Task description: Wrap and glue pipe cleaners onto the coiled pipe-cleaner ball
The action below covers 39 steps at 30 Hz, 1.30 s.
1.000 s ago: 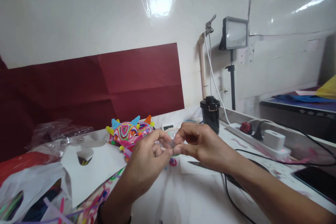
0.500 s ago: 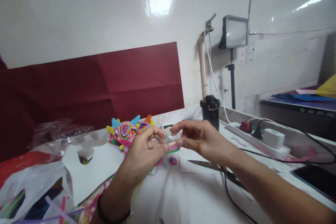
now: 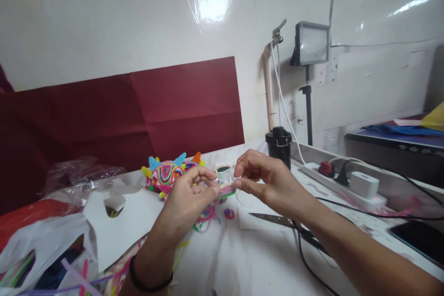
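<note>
Far left: plastic bags (image 3: 31, 240) and loose pipe cleaners (image 3: 114, 273) heaped at table edge, within reach. White paper cutout (image 3: 121, 222) lying flat beside them. Bright spiky toy (image 3: 166, 173) parked behind hands, out of way. Left hand (image 3: 189, 199) raised over table (image 3: 256, 259), fingertips pinched on small clear piece (image 3: 224, 185), looks like tape, blurry. Right hand (image 3: 267, 180) pinching same piece from other side, held up between both for close view. Scissors (image 3: 277, 222) flat just under right wrist. Black jar (image 3: 278, 144), power strip (image 3: 343, 182) back by wall
</note>
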Each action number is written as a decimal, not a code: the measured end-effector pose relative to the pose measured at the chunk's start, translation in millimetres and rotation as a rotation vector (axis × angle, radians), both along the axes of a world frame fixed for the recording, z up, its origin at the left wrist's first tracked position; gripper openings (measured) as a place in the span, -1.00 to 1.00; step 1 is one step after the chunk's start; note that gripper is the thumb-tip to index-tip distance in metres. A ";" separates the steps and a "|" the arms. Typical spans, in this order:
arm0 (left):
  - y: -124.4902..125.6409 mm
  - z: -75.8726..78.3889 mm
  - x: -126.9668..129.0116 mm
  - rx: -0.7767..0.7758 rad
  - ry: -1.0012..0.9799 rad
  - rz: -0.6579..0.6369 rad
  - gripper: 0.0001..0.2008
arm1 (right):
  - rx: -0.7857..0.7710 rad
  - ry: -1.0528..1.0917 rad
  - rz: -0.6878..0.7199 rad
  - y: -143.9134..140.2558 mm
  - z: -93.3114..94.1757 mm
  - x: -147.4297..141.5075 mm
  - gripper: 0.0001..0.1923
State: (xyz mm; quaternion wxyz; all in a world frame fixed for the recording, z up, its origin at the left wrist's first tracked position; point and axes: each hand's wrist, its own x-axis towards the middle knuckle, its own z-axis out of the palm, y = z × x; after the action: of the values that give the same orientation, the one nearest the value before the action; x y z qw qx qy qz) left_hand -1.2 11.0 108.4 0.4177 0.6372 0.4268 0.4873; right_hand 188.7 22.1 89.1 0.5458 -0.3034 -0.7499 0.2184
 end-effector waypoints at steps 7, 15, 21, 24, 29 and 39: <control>3.7 -4.1 -2.7 0.023 0.034 0.017 -0.74 | -0.046 0.006 0.053 3.6 -0.9 -4.3 -0.92; 4.0 -3.8 -1.7 0.010 0.019 0.020 -0.75 | -0.097 0.016 0.039 5.2 -2.0 -6.4 -0.92; 5.6 -4.9 -0.9 0.008 -0.002 0.018 -0.75 | -0.116 0.014 0.028 6.4 -1.8 -6.5 -0.92; 6.3 -5.6 -1.0 -0.004 -0.001 0.023 -0.74 | -0.118 0.014 0.031 6.7 -1.3 -6.0 -0.92; 6.9 -4.6 -0.9 -0.004 -0.007 0.015 -0.74 | -0.101 0.000 0.018 7.1 -0.6 -5.0 -0.92; 5.0 -3.4 -1.4 -0.024 -0.028 -0.017 -0.73 | -0.226 0.082 0.020 12.0 -4.7 -1.8 -0.73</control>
State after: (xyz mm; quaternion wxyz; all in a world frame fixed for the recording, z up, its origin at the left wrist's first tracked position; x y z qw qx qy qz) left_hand -2.6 16.0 105.0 0.4354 0.6287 0.4214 0.4875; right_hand 186.8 34.1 84.4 0.5362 -0.3463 -0.7005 0.3192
